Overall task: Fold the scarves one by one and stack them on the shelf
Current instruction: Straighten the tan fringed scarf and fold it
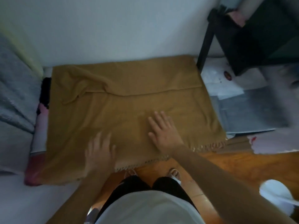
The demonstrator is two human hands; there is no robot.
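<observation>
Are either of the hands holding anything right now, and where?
Nothing is held. The right hand and the blurred left hand lie flat, fingers straight, on the mustard scarf.

head cam | looks steeply down | close over scarf [129, 110]

A mustard-brown scarf [129, 110] lies spread flat across the middle of the frame, its far edge folded over into a wrinkled band and its fringed near edge running along the lower right. The right hand [163, 133] lies flat on it right of centre, fingers straight and spread. The left hand [100, 154], motion-blurred, rests with straight fingers on the scarf's lower part. A dark shelf [252, 38] stands in the upper right, and papers [226, 88] lie below it. Wooden floor [234, 168] shows at lower right.
</observation>
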